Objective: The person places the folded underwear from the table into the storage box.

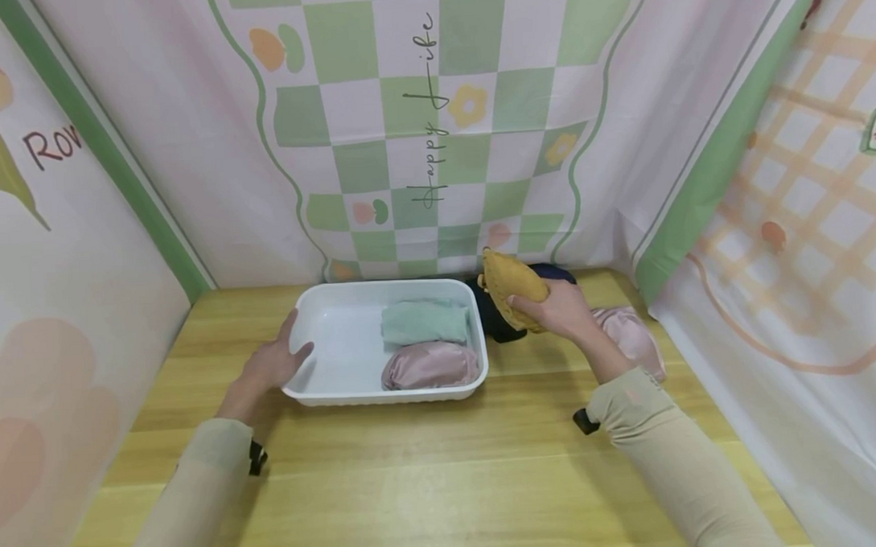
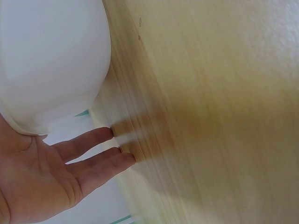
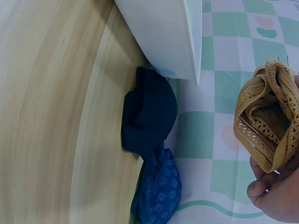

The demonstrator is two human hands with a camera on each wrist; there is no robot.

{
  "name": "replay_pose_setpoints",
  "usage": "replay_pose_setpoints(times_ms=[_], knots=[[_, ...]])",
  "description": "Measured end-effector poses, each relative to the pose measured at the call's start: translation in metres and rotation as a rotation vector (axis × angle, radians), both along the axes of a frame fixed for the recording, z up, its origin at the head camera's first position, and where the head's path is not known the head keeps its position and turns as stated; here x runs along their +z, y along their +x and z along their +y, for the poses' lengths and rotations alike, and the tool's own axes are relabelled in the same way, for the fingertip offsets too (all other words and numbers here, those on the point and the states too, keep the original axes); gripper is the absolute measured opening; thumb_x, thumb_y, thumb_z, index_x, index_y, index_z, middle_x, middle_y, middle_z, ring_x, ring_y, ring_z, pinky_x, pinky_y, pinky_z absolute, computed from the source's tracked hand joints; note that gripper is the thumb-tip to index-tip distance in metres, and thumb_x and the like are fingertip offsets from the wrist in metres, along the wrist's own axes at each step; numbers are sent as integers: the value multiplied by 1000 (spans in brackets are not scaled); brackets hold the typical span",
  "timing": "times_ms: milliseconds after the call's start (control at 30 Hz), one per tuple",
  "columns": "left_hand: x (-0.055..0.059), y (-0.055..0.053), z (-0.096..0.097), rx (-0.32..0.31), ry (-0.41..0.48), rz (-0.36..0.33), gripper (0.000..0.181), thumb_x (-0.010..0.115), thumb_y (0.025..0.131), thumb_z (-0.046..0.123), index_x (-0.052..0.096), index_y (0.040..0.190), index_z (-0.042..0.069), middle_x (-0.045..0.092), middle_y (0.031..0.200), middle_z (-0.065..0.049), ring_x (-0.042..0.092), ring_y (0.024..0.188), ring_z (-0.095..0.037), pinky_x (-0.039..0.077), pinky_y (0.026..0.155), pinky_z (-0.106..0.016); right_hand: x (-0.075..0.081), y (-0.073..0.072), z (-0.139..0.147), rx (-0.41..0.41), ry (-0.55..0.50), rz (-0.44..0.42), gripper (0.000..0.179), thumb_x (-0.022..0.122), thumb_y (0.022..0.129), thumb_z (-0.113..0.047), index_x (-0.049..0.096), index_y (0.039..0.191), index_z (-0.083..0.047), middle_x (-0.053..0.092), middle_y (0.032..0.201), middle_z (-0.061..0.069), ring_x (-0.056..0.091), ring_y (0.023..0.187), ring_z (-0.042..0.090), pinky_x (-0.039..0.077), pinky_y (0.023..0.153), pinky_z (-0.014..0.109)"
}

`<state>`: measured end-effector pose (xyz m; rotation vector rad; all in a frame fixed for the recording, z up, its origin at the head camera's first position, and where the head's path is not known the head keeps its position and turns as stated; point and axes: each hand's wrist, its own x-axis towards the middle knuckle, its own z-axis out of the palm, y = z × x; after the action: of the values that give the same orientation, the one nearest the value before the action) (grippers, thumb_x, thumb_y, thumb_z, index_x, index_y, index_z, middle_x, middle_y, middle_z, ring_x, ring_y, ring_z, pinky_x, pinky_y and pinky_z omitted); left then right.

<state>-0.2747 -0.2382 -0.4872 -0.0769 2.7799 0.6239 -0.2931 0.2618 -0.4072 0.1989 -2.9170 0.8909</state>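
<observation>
A folded mustard bra (image 1: 514, 280) with openwork lace edging (image 3: 256, 140) is gripped in my right hand (image 1: 561, 308), raised beside the right end of a white tray (image 1: 341, 398). My left hand (image 1: 270, 364) rests against the tray's left rim, its thumb over the edge. Straight fingers (image 2: 93, 168) show below the tray wall in the left wrist view. Inside the tray's right half lie a folded mint-green garment (image 1: 425, 322) and, nearer me, a folded mauve satin one (image 1: 434, 365).
Dark navy bras (image 3: 152, 112), one with a flower pattern, lie on the table right of the tray, partly behind my right hand in the head view. A pale pink garment (image 1: 632, 335) sits at the table's right edge. Printed curtains (image 1: 468, 103) hang behind and at both sides.
</observation>
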Motion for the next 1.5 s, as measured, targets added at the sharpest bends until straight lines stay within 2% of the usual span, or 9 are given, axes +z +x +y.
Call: replay_pose_setpoints(times_ms=[633,1000,1500], knots=[[-2,0,-1,0,3,-20,85,31,102,60,-19,159,21,33,153,-37,54,123,-49,45,100,-61,4,2,-7,28,21,10,52,64,87,-61,71,100,-11,73,86,12,66,75,26,51,67,38],[3,2,2,5,-5,-14,85,32,103,59,-22,158,23,37,150,-38,58,116,-47,49,92,-55,9,4,-15,41,20,16,49,65,86,-60,69,97,-12,72,83,10,65,70,23,50,61,34],[2,2,2,22,9,-26,84,32,103,59,-19,159,22,29,155,-36,49,128,-52,44,102,-62,13,8,-26,69,1,-8,49,67,86,-57,70,102,-10,74,88,11,67,76,24,51,64,33]])
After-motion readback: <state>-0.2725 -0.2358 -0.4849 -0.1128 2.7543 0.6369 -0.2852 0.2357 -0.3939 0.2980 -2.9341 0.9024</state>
